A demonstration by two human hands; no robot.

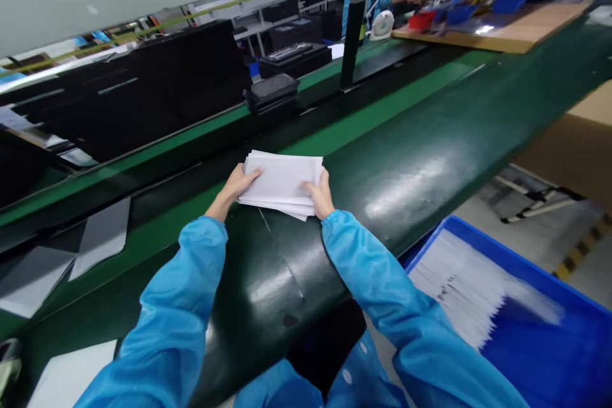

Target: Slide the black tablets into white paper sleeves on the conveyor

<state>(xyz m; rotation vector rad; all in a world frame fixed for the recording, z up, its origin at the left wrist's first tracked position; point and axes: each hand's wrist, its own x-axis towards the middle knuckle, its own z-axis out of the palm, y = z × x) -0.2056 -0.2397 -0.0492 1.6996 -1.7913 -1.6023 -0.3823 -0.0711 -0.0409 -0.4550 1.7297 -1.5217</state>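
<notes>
Stack of flat white rectangles (283,180), uneven at the near edge

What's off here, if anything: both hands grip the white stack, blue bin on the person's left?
Not quite: the head view shows the blue bin on the person's right. The left hand and right hand do both grip the white stack.

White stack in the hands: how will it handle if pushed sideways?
The white stack would probably slide apart: its lower edges fan out. Fairly stiff, perhaps: it spans flat between left hand and right hand. Unlikely to roll, being flat and rectangular.
</notes>
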